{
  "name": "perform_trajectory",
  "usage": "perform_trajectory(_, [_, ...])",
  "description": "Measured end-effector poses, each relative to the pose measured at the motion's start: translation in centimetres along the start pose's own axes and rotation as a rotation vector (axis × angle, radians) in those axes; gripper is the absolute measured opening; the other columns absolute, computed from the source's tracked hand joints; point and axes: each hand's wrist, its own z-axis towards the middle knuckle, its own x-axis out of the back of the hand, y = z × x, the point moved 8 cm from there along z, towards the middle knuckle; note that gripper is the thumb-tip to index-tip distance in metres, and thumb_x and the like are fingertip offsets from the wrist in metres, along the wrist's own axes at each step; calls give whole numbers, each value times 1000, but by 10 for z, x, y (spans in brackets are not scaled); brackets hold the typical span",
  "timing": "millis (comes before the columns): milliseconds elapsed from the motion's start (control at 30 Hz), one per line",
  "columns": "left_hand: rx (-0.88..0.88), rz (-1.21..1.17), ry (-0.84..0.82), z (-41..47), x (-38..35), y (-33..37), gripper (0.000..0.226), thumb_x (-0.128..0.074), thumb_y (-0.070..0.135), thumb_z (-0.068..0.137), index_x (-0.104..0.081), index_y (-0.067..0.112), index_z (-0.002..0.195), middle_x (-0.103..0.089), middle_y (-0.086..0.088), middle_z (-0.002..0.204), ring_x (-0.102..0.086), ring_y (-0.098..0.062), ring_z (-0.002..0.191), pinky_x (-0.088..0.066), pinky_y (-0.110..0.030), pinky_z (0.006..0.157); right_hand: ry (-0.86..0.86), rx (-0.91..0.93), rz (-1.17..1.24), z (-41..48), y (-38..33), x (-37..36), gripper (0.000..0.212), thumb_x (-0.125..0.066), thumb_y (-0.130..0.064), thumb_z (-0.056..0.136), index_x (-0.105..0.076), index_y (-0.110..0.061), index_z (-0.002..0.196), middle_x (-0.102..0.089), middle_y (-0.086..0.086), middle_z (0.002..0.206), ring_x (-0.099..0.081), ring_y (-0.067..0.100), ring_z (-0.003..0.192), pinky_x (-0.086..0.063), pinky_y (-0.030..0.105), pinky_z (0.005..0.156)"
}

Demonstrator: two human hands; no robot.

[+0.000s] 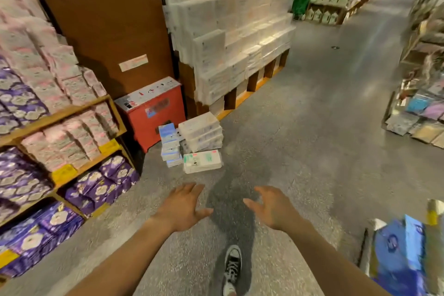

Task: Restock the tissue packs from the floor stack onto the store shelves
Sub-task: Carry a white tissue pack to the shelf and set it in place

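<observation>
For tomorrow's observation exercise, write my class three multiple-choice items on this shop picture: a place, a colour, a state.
1. Where is the floor stack of tissue packs? A beside the red box; B on a trolley; C in the person's arms.
2. What colour are the lowest packs on the left shelves? A green; B purple; C orange.
3. How are the left hand and right hand? A both grip packs; B both open, empty; C one grips a shelf.
Key: 1A, it stands next to the box; 2B, purple wrappers; 3B, spread fingers, nothing held.
</observation>
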Motion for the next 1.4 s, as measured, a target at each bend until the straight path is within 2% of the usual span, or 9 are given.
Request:
perform_trajectory(100, [33, 2, 20, 81, 21, -34, 124, -5, 98, 59, -21, 23, 156, -28, -7, 160, -27, -26, 147, -26, -41, 117, -14, 23, -11, 101, -8, 27, 89, -28, -80, 88, -32, -22, 156, -34, 5, 161, -29, 28, 148, -27, 49, 120])
perform_trajectory(267, [129, -36, -5, 189, 57, -92, 138, 10, 101, 47, -20, 22, 157, -28, -10, 161, -29, -27, 146, -28, -40, 117, -69, 60, -52, 239, -32, 74, 74, -41, -66, 97, -36, -20, 154, -38, 5, 158, -36, 28, 144, -32, 45, 117])
perform_trajectory(467, [205, -93, -1, 298, 85, -157, 89, -42, 73, 90, -16, 21, 158, -26, -7, 161, -27, -25, 146, -28, -41, 117, -125, 26, -101, 376, -58, 103, 71, -41, -67, 96, -39, -21, 150, -42, 7, 154, -40, 28, 139, -35, 48, 114])
perform_trajectory(600, [248, -108, -36, 381, 82, -204, 88, -42, 72, 90, -16, 22, 157, -14, -8, 165, -14, -27, 152, -21, -45, 121, -144, 10, -131, 466, -68, 107, 72, -41, -69, 94, -41, -21, 147, -44, 6, 153, -38, 28, 140, -33, 49, 114])
perform_trajectory(700, [235, -101, -28, 447, 75, -242, 99, -29, 83, 81, -24, 17, 155, -25, -13, 162, -24, -31, 148, -29, -48, 117, -165, -13, -167, 538, -68, 98, 71, -38, -67, 97, -36, -20, 151, -41, 7, 155, -37, 29, 142, -32, 49, 115])
perform_trajectory(767, [224, -80, -23, 498, 62, -269, 97, -36, 79, 84, -22, 15, 156, -33, -12, 157, -32, -30, 144, -35, -45, 113, -174, -22, -178, 591, -67, 84, 73, -36, -67, 98, -35, -18, 152, -40, 8, 156, -36, 29, 143, -32, 49, 115])
perform_trajectory(1000, [256, -151, -49, 655, -44, -356, 92, -49, 65, 91, -13, 13, 157, -34, -12, 155, -32, -28, 142, -36, -41, 109, -185, -23, -133, 777, -37, -8, 68, -38, -65, 98, -40, -18, 147, -49, 7, 146, -47, 28, 132, -43, 44, 107])
perform_trajectory(1267, [258, -78, -232, 804, -288, -459, 87, -48, 62, 94, -13, 14, 157, -24, -13, 161, -27, -30, 146, -32, -43, 115, -211, -53, -105, 985, 57, -197, 67, -36, -67, 97, -48, -16, 139, -59, 11, 133, -56, 30, 119, -49, 45, 97])
perform_trajectory(1400, [324, -101, -223, 851, -386, -507, 87, -49, 61, 93, -14, 12, 157, -24, -14, 161, -27, -31, 146, -34, -44, 114, -225, -99, -84, 1058, 105, -282, 72, -40, -70, 94, -44, -15, 142, -58, 14, 134, -57, 34, 121, -50, 47, 97])
